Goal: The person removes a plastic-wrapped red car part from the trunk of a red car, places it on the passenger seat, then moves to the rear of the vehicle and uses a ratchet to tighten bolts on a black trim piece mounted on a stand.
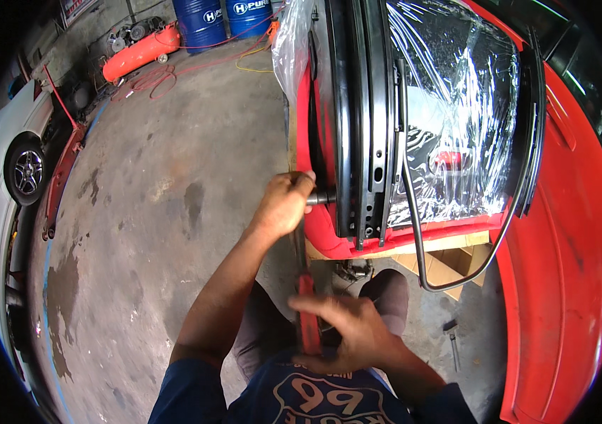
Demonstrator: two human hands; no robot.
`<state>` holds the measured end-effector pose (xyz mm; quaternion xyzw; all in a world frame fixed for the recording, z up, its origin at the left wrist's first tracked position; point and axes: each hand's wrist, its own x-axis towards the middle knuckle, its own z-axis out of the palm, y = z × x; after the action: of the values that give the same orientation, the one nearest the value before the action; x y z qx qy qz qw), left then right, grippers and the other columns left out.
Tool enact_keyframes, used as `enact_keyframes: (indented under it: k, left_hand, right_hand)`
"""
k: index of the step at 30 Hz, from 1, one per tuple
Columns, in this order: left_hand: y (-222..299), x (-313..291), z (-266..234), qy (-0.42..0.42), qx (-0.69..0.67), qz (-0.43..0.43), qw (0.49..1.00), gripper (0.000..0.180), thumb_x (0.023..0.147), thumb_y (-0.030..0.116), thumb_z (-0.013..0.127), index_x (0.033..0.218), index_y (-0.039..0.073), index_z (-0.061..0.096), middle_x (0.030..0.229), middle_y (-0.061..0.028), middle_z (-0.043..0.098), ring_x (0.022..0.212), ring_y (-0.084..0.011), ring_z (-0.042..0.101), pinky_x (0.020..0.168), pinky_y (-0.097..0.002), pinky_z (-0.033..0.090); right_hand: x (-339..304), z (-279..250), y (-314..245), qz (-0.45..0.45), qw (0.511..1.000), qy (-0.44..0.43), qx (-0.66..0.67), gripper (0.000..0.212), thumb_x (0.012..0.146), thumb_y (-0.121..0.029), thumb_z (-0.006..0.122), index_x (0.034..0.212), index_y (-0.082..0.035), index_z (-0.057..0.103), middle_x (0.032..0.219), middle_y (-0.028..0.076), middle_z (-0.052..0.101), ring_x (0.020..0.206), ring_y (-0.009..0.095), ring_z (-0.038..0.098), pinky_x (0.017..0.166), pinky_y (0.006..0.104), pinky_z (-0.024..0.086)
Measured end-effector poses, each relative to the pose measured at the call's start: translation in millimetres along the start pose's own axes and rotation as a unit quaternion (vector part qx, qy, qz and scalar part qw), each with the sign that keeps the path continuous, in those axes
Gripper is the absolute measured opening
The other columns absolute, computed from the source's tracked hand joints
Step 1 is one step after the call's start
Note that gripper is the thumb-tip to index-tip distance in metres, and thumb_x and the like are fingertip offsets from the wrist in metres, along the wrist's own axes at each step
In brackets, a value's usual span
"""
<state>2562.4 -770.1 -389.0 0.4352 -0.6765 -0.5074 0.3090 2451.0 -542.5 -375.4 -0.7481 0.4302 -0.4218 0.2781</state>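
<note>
A ratchet wrench with a long red handle (308, 321) points back toward my body. My left hand (288, 205) is closed around its head. From there a metal socket (321, 198) runs right, to the edge of a red car door (319, 237). Around the red handle, my right hand (354, 332) is blurred, with index finger and thumb spread wide. One finger crosses the handle; the grip looks loose. The door lies with black metal window frame rails (361, 141) across it and clear plastic film (456, 106) over the panel.
A black rubber seal strip (417, 247) loops off the door. Cardboard (439, 268) sits beneath. A hammer-like tool (453, 343) lies on the floor. The red car body (562, 283) stands right. Left are a white car (4, 155), red floor jack (64, 169) and orange air compressor (142, 53).
</note>
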Motion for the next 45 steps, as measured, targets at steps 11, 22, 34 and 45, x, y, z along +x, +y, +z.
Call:
enact_keyframes:
  k: [11, 22, 34, 45]
  left_hand:
    - [-23.6, 9.0, 1.4, 0.011, -0.026, 0.042, 0.999, 0.048, 0.105, 0.043, 0.053, 0.089, -0.001, 0.065, 0.066, -0.0088, 0.059, 0.062, -0.0186, 0.059, 0.060, -0.0379, 0.047]
    - [62.3, -31.2, -10.2, -0.069, -0.183, -0.197, 0.961, 0.044, 0.108, 0.042, 0.049, 0.092, 0.004, 0.066, 0.070, -0.0065, 0.064, 0.063, -0.0203, 0.061, 0.065, -0.0357, 0.051]
    - [-10.6, -0.1, 1.1, 0.040, 0.124, 0.112, 0.985, 0.030, 0.098, 0.022, 0.056, 0.081, -0.003, 0.062, 0.068, -0.0239, 0.060, 0.060, -0.0362, 0.060, 0.065, -0.0439, 0.047]
    - [15.6, -32.4, -3.5, -0.093, -0.375, 0.054, 0.921, 0.033, 0.102, 0.039, 0.058, 0.111, 0.008, 0.062, 0.095, -0.0015, 0.065, 0.077, -0.0082, 0.060, 0.061, -0.0270, 0.048]
  right_hand:
    - [-14.7, 25.2, 18.3, 0.003, 1.000, 0.005, 0.000, 0.052, 0.078, -0.028, 0.084, 0.125, -0.012, 0.068, 0.082, 0.003, 0.066, 0.066, 0.022, 0.067, 0.062, 0.0345, 0.055]
    - [84.1, -16.8, -34.6, -0.168, 0.952, 0.162, -0.199, 0.042, 0.073, -0.033, 0.081, 0.106, -0.007, 0.075, 0.069, 0.001, 0.058, 0.052, 0.018, 0.059, 0.047, 0.0328, 0.049]
    - [-29.1, 52.5, 75.5, -0.185, 0.956, 0.108, -0.203, 0.056, 0.072, -0.041, 0.089, 0.119, -0.014, 0.074, 0.065, -0.002, 0.056, 0.050, 0.018, 0.056, 0.047, 0.0351, 0.045]
    - [104.5, -31.5, -29.4, -0.135, 0.960, 0.232, -0.082, 0.032, 0.082, -0.031, 0.085, 0.087, -0.010, 0.062, 0.068, 0.008, 0.065, 0.058, 0.028, 0.068, 0.050, 0.0382, 0.050]
